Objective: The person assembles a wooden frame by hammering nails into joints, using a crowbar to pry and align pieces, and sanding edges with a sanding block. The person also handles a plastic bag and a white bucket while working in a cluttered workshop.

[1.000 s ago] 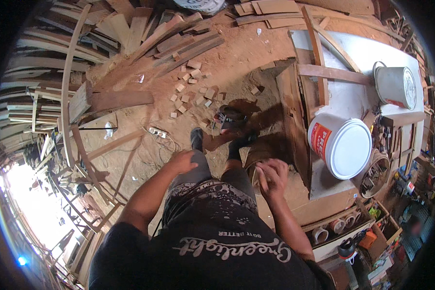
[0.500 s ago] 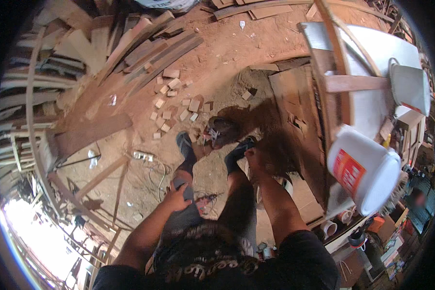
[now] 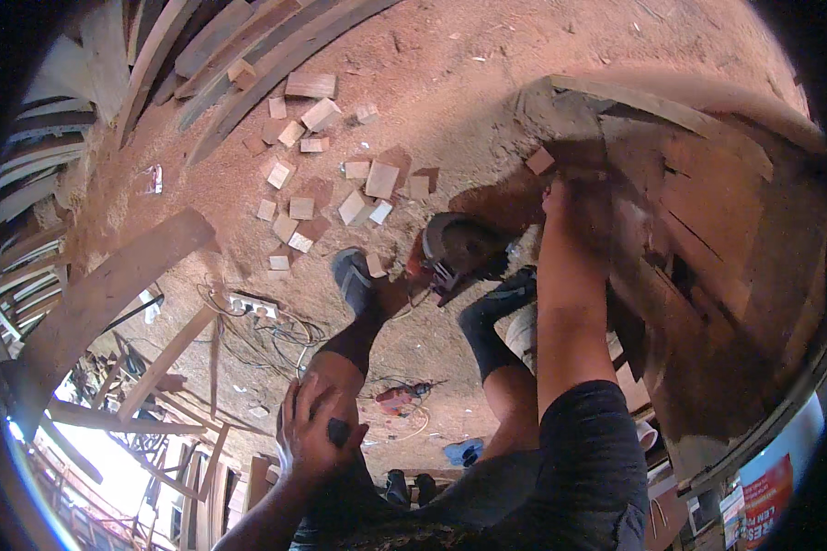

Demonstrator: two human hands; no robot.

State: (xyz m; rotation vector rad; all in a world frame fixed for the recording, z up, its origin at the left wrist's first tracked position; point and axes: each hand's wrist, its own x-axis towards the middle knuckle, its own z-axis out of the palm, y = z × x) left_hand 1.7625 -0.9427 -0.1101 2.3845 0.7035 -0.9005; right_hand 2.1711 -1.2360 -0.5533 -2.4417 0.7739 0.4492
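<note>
My left hand (image 3: 314, 424) rests on my left knee with its fingers spread, holding nothing that shows. My right arm stretches forward, and my right hand (image 3: 560, 195) is in shadow at the edge of the wooden panel structure on the right. Just beyond it is a small wood block (image 3: 539, 161); its fingers are too dark to make out, so any contact is uncertain. A power saw with a round dark guard (image 3: 464, 241) sits on the ground ahead of my feet. Several cut wood blocks (image 3: 381, 179) lie scattered left of the saw.
Long boards (image 3: 248, 55) are stacked at the far left. A power strip (image 3: 253, 306) with tangled cords lies left of my legs. A red drill (image 3: 400, 398) is on the ground between my legs. The wooden panel structure (image 3: 717, 257) fills the right side.
My right hand has left the area by my right foot and reached forward to near the small block. My left hand stays on the knee. The view has shifted, moving the white bucket mostly out.
</note>
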